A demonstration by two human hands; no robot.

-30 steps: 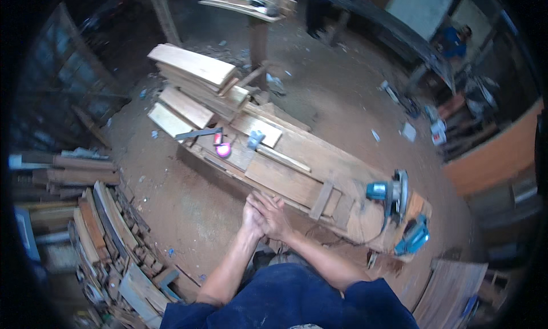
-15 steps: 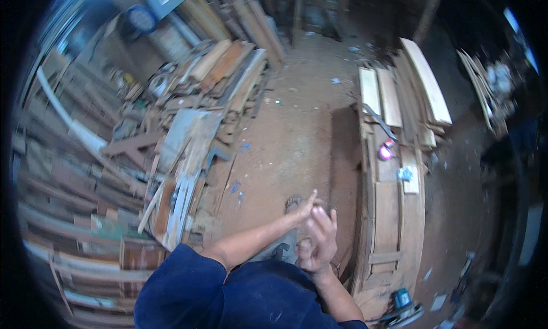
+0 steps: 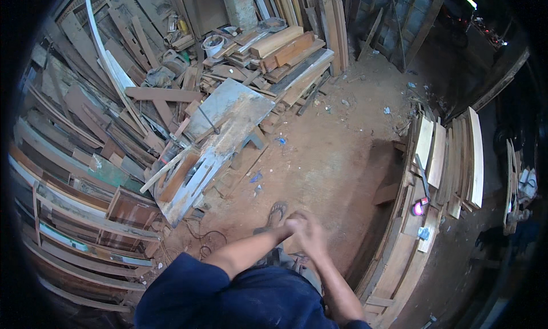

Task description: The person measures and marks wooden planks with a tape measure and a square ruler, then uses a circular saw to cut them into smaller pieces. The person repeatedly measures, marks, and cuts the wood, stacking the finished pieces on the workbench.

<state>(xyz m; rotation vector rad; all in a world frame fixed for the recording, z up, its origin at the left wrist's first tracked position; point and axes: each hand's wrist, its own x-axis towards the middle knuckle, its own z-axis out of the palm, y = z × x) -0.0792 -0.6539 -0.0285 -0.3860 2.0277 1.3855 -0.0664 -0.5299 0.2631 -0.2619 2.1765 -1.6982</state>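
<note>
Wood everywhere in this shed, and right now I've got nothing in my grip: my left hand (image 3: 294, 223) and right hand (image 3: 311, 235) are pressed together in front of me, fingers blurred, so I can't tell if they're clasped or just rubbing. They hang over the bare dirt floor (image 3: 331, 152), just above my sandalled foot (image 3: 275, 213).

Nearest thing to work with is the long stack of planks (image 3: 399, 255) on my right, near but not touching my hands. Those boards look stiff and heavy-ish, rough sawn, probably splintery, so I'd grab one by the long edges near the middle rather than by an end. A small pink tool (image 3: 419, 207) and a little blue-grey block (image 3: 423, 233) lie on top.

Off to my left is a grey tabletop (image 3: 228, 115) on a heap of offcuts, with a white bucket (image 3: 213, 44) further back. Floor looks dusty and littered with scraps, room is cramped.
</note>
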